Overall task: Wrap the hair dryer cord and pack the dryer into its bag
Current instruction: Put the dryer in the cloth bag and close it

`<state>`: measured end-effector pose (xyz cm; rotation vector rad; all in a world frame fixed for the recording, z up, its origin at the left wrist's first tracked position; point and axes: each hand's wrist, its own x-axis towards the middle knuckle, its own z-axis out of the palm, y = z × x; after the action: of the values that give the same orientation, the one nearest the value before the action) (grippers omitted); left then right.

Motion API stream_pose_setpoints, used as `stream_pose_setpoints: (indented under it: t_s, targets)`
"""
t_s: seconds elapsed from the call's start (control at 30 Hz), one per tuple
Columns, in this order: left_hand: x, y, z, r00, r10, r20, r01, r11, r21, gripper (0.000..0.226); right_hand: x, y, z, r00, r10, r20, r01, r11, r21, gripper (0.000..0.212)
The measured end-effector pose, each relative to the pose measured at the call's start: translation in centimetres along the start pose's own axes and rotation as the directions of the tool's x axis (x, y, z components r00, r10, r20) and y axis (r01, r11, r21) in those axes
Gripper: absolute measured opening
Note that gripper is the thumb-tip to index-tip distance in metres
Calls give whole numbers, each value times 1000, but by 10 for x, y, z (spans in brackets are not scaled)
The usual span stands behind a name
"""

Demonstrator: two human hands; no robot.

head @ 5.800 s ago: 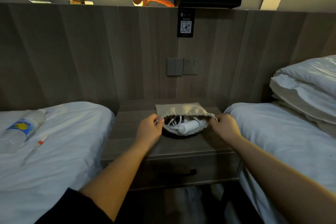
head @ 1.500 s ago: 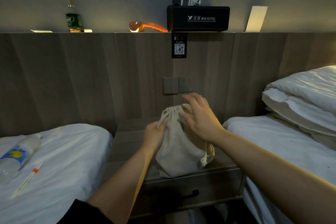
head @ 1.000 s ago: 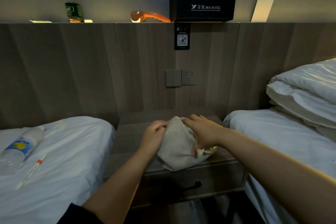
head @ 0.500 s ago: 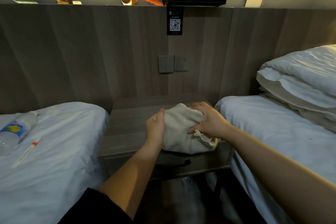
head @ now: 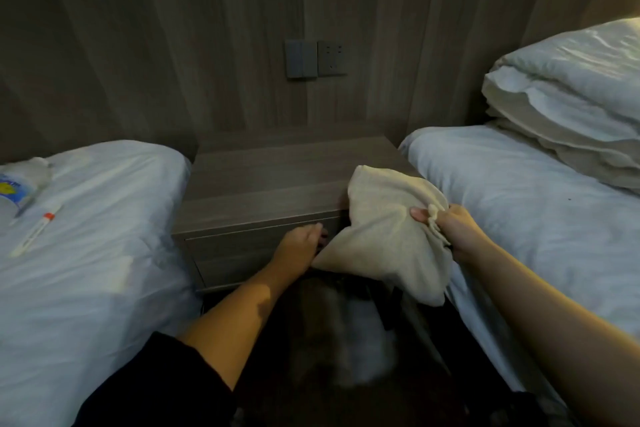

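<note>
Right hand (head: 450, 232) grips the cloth bag (head: 377, 239) by its neck; left hand (head: 298, 248) sits at the drawer (head: 239, 248), perhaps hooking it, grip too dim to tell.

One wide-angle camera, worn on the person's head, faces forward and tilts down at the nightstand (head: 270, 184) in mid-frame, with a bed (head: 90, 253) at the left edge and another bed (head: 519, 218) at the right. It sits close: the left hand (head: 299, 244) and right hand (head: 459, 234) reach in from the bottom edge, arms large in the foreground.
</note>
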<state>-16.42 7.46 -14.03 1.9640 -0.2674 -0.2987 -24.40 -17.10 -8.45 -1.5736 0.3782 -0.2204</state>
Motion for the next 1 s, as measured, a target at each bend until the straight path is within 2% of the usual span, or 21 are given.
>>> stream_pose_setpoints:
  t_s: [0.03, 0.07, 0.13, 0.23, 0.33, 0.4, 0.43, 0.5, 0.53, 0.57, 0.6, 0.67, 0.73, 0.8, 0.9, 1.0]
  targets:
    - [-2, -12, -2, 999, 2, 49, -9, 988, 153, 40, -2, 2, -3, 1000, 22, -1, -22, 1000, 7, 12]
    - [-7, -18, -3, 995, -27, 96, 4, 972, 236, 40, -4, 4, -5, 999, 45, -2, -45, 999, 17, 13]
    - [-12, -18, -4, 990, -36, 137, -7, 953, 302, 40, -6, 9, -7, 997, 75, -1, -75, 996, 43, 24]
    - [-11, -8, -2, 993, -36, 112, -7, 933, 359, 46, -10, 11, -9, 996, 86, -21, -84, 993, 85, 39]
    - [-13, -3, -5, 996, -23, 91, -20, 896, 444, 44, -10, 10, -12, 994, 107, -22, -102, 982, 162, 37]
    - [-20, -3, -4, 991, 104, 87, -136, 808, 574, 34, -10, 7, -15, 993, 118, -7, -113, 968, 222, 28]
    - [-26, -3, -4, 975, 216, 44, -197, 768, 609, 32, -11, 5, -16, 992, 126, 4, -124, 963, 240, 31]
    - [-37, 2, -7, 879, 471, -74, -334, 719, 610, 35, -9, 0, -19, 993, 117, 33, -122, 955, 270, 54]
    - [-38, 5, -11, 813, 566, -132, -377, 686, 623, 36, -6, -1, -20, 993, 107, 53, -117, 952, 284, 67]
    - [-39, 10, -15, 779, 602, -172, -379, 672, 637, 34, -3, -1, -22, 992, 92, 89, -115, 946, 302, 80]
    - [-38, 15, -19, 799, 566, -200, -343, 704, 622, 32, 1, 1, -24, 989, 81, 120, -116, 939, 324, 89]
    - [-35, 23, -25, 928, 332, -168, -210, 840, 500, 33, 1, -3, -19, 984, 68, 166, -125, 925, 360, 95]
    - [-30, 29, -29, 996, 63, -68, -38, 947, 319, 43, -6, -15, -8, 976, 73, 206, -143, 925, 352, 79]
    - [-26, 30, -34, 996, -82, 24, 78, 986, 149, 53, -7, -20, -2, 968, 75, 238, -159, 920, 358, 49]
    - [-25, 28, -44, 965, -182, 188, 177, 983, 43, 69, -4, -20, 2, 963, 130, 235, -200, 930, 308, 46]
    - [-30, 30, -48, 880, -289, 377, 292, 955, 51, 75, -2, -20, 3, 941, 185, 282, -254, 940, 228, 33]
